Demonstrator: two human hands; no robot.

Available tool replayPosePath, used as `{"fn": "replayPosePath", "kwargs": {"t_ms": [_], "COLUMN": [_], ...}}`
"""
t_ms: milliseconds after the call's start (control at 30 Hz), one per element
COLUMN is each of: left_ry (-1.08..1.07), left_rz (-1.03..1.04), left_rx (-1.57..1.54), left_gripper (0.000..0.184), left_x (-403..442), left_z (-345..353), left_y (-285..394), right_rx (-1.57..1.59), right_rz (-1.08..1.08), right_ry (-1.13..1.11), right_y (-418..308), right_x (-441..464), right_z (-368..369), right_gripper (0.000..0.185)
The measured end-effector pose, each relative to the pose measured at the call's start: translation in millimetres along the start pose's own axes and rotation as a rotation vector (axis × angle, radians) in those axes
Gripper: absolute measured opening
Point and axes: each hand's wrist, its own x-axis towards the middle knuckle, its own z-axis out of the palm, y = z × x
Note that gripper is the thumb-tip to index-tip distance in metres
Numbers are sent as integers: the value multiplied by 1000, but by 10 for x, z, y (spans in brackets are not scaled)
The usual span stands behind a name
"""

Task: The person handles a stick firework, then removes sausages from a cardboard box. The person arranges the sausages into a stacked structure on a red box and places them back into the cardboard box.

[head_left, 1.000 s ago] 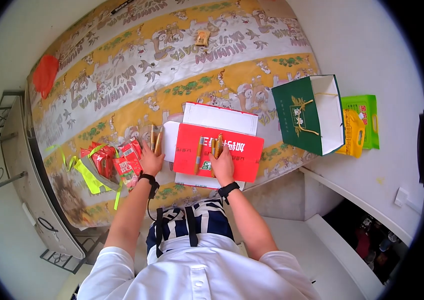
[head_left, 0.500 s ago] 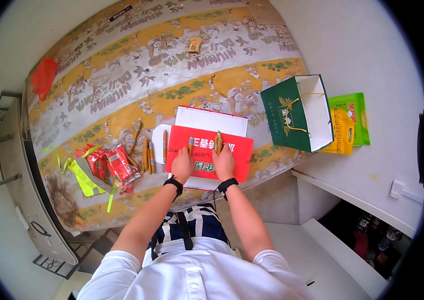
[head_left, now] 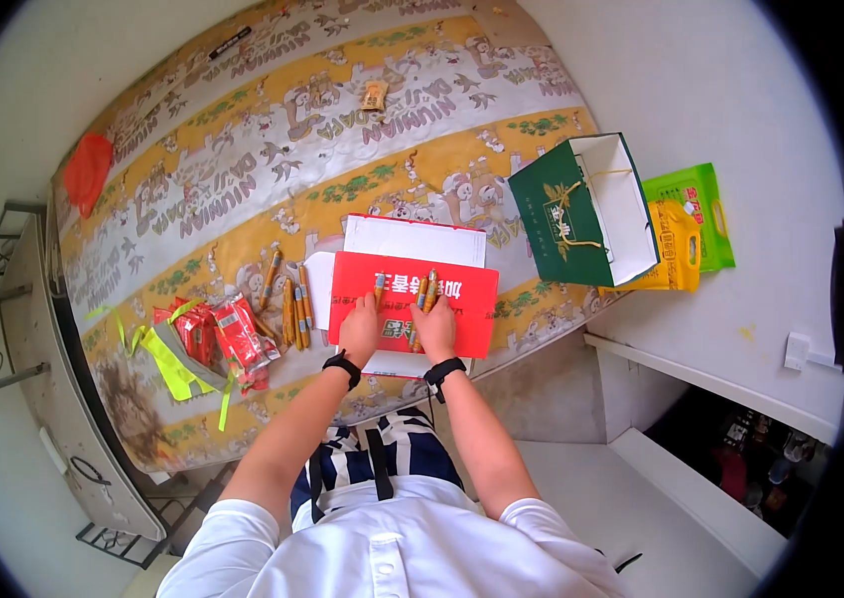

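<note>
Over a red and white cardboard box (head_left: 475, 311) with its white flaps folded out, both hands are at work. My left hand (head_left: 359, 331) is closed on one wrapped sausage (head_left: 379, 283), whose upper end sticks up past the fingers. My right hand (head_left: 435, 329) grips wrapped sausages (head_left: 428, 287), with at least two ends showing above the fingers. The box's red side lies beneath both hands. To the left of the box lie several more loose sausages (head_left: 289, 311), beside red plastic packets (head_left: 241, 329).
A green paper bag (head_left: 550, 224) stands on the right of the patterned mattress (head_left: 332, 189), with yellow (head_left: 674, 254) and green packages (head_left: 713, 214) behind it. A neon vest (head_left: 171, 364) lies left. Farther off are a small packet (head_left: 374, 96) and a red-orange bag (head_left: 89, 174).
The sausage that lay on the box's left edge is no longer there. My right hand has shifted slightly left, and more sausage ends show in it. The camera view has tilted a little.
</note>
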Motion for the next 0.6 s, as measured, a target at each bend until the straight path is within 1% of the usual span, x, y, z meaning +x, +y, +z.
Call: {"fn": "replayPosePath", "kwargs": {"t_ms": [100,167,333,367,433,467,533,567,600], "left_ry": [-1,-45,-110,-123,-112,-103,-70,-32,-33], "left_rz": [-13,38,50,41,53,54,16,-22,-20], "left_rx": [-11,-47,-94,-112,-137,-163,-172,-181,-180], "left_gripper": [37,38,37,37,39,42,43,45,45], "left_x": [4,-10,-2,19,28,9,-44,-74,-108], "left_z": [-21,-39,-46,-27,-30,-21,-178,-300,-389], "left_y": [-25,-47,-89,-84,-119,-136,-6,80,131], "right_rx": [23,27,5,8,-19,-20,-14,-13,-48], "right_rz": [-31,-45,-112,-110,-142,-136,-276,-273,-318], "right_ry": [23,38,39,49,25,26,105,106,18], "right_y": [18,103,289,309,335,351,312,288,235], "right_x": [-14,-12,25,24,-8,-34,-96,-119,-140], "right_z": [-28,-57,-106,-110,-142,-151,-195,-239,-311], "right_gripper": [51,50,38,38,32,32,29,29,30]}}
